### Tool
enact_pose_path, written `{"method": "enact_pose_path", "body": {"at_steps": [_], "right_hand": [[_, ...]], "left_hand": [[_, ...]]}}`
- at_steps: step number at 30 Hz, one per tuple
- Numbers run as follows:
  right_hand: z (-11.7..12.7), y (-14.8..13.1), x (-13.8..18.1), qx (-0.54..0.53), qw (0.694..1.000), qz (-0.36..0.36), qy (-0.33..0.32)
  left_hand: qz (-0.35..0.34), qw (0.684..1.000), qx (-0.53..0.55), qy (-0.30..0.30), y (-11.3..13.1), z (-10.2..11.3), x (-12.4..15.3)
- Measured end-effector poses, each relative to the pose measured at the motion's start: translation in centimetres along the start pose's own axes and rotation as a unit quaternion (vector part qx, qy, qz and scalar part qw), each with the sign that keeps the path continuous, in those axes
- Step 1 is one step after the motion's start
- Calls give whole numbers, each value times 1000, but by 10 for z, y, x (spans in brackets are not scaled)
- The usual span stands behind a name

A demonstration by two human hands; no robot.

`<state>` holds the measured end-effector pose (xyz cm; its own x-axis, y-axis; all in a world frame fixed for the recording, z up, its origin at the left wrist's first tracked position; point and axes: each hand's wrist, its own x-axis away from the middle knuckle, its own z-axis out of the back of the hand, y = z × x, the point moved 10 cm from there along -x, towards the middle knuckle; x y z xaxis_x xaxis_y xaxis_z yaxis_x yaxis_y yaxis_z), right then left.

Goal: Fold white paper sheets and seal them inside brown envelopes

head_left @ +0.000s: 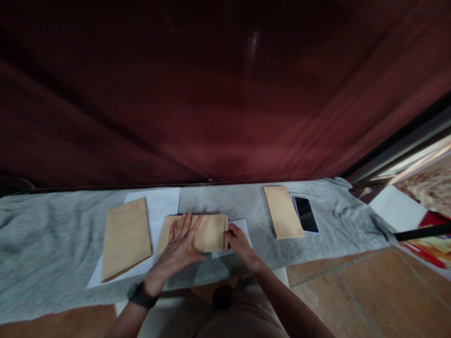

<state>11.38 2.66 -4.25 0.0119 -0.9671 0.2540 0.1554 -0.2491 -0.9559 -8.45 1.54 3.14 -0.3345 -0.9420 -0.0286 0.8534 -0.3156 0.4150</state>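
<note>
A long brown paper envelope (210,233) lies crosswise on the grey cloth in front of me. My left hand (181,239) rests on it, fingers spread and palm down. At its right end my right hand (237,240) has curled fingers closed on the envelope's edge; the fingertips are partly hidden. A small white paper (245,225) shows beneath my right hand. To the left, a stack of larger brown envelopes (127,237) lies partly over white sheets (164,202).
Another pile of brown envelopes (283,213) is on the right, beside a dark-screened phone (306,215). Grey cloth (59,239) covers the narrow surface. Behind it rises a dark red, shiny panel (225,117). A white sheet (398,209) and a colourful printed item (430,246) are at far right.
</note>
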Motion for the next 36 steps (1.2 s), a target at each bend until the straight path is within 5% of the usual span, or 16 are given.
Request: {"method": "enact_pose_path", "body": {"at_steps": [4,7,19,24,30,36], "right_hand": [[7,-2,0,13,1000,12,12],[11,-4,2,17,999,23,17],[1,1,1,-42,999,-3,-31],[-15,-2,5,0,999,15,-40],[10,-50,26,208,955,201,68],[12,-53,28,273,945,176,-49]], "left_hand": [[-26,990,-66,-123,-23,-23,-25],[-50,984,-69,-156,-20,-29,-27],[-40,988,-144,-31,6,32,6],[1,991,-130,-31,-13,24,30],[5,994,-111,-19,-15,8,32],[-37,994,-96,-25,4,7,23]]}}
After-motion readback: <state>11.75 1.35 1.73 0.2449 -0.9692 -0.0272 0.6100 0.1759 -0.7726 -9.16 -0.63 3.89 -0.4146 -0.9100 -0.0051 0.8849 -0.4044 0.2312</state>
